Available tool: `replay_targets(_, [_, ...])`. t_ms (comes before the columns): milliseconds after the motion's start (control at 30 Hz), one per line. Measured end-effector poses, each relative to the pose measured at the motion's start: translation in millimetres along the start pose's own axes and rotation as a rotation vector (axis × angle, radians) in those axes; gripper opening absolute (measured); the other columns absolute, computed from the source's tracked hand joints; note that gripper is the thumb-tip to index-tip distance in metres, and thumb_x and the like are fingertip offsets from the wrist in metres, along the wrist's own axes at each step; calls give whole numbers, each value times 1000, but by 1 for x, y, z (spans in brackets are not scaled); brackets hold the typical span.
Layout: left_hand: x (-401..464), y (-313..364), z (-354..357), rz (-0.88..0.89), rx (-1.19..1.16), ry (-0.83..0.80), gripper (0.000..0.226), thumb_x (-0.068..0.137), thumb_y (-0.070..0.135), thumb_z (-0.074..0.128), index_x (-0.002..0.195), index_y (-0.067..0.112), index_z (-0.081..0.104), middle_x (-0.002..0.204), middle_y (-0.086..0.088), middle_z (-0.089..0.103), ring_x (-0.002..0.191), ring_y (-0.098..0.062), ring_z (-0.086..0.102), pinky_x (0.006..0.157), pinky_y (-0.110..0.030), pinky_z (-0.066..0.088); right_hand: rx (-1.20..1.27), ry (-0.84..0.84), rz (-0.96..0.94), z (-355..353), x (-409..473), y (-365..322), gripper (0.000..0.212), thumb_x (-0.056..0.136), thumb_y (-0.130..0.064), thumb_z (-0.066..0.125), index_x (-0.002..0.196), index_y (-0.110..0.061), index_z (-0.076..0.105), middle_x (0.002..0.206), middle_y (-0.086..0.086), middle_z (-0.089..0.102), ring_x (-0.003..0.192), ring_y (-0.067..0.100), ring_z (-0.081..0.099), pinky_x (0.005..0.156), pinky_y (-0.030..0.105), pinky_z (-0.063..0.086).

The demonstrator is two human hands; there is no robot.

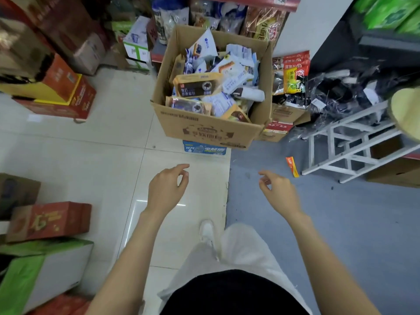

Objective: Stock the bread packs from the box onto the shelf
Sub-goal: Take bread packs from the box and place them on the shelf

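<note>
Bread packs point(200, 85) fill the open cardboard box point(204, 128) ahead of us, heaped loosely in white, blue and tan wrappers, and the box stands on a blue carton point(204, 150) on the floor where the pale tiles point(113, 137) meet the grey flooring point(341, 223). Behind the box we see the low end of a shelf point(247, 2) with bagged goods, its upper part cut off by the frame's top edge. Our arms reach forward and down from the bottom of the view, both bare, both short of the box and touching nothing. Our left hand point(166, 189) hangs over the tiles, its fingers loosely curled and holding nothing, thumb and forefinger close at the tips. Our right hand point(278, 192) hovers over the grey flooring in much the same pose, its fingers relaxed, bent and holding nothing. A white step frame point(347, 142) lies to the right, beside dark plastic bags point(341, 87). A small orange wrapper point(292, 166) lies on the grey flooring near it. The print on the packs is too blurred to read, and the lower packs are hidden under the upper ones.
</note>
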State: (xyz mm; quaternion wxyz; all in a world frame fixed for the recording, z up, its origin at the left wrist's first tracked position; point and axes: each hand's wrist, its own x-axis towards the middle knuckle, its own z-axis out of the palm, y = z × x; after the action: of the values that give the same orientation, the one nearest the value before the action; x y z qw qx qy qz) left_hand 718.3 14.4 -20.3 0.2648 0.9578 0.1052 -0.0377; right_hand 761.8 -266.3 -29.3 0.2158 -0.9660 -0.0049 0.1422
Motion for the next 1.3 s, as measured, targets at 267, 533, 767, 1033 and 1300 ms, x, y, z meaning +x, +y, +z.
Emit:
replay_targets(267, [162, -1, -19, -16, -16, 9, 27, 95, 23, 51, 120, 22, 61, 104, 7, 69, 91, -21, 62, 69, -26, 39, 31, 7, -73, -27, 158, -46, 30, 93, -20, 52, 122, -17, 59, 107, 2, 68, 95, 27, 63, 71, 38, 52])
replay_targets(533, [298, 3, -40, -39, 30, 32, 31, 91, 22, 55, 121, 28, 60, 103, -2, 69, 91, -28, 63, 69, -35, 50, 52, -75, -154, -36, 317, -77, 30, 92, -20, 52, 122, -17, 58, 110, 7, 66, 98, 26, 62, 68, 33, 48])
replay_targets(767, [392, -5, -39, 57, 34, -12, 50, 84, 19, 64, 133, 21, 50, 125, -6, 57, 112, -27, 51, 88, -38, 45, -72, -246, -186, -28, 407, -106, 44, 93, -22, 52, 136, -18, 43, 131, 10, 49, 120, 29, 45, 91, 39, 45])
replay_targets(1033, [479, -33, 15, 262, 368, -482, 99, 76, 54, 67, 150, 26, 8, 153, -10, 17, 141, -28, 15, 117, -44, 13, -23, -266, 3, 17, 426, -126, 56, 89, -25, 61, 138, -16, 34, 133, 11, 43, 120, 32, 45, 92, 42, 44])
replay_targets(1300, [493, -39, 50, 388, 442, -658, 96, 82, 44, 66, 149, 31, -2, 139, -13, 38, 126, -34, 40, 105, -46, 32, -35, -386, 193, 43, 364, -94, 58, 80, -19, 64, 134, -17, 43, 136, 5, 45, 128, 28, 38, 101, 36, 33])
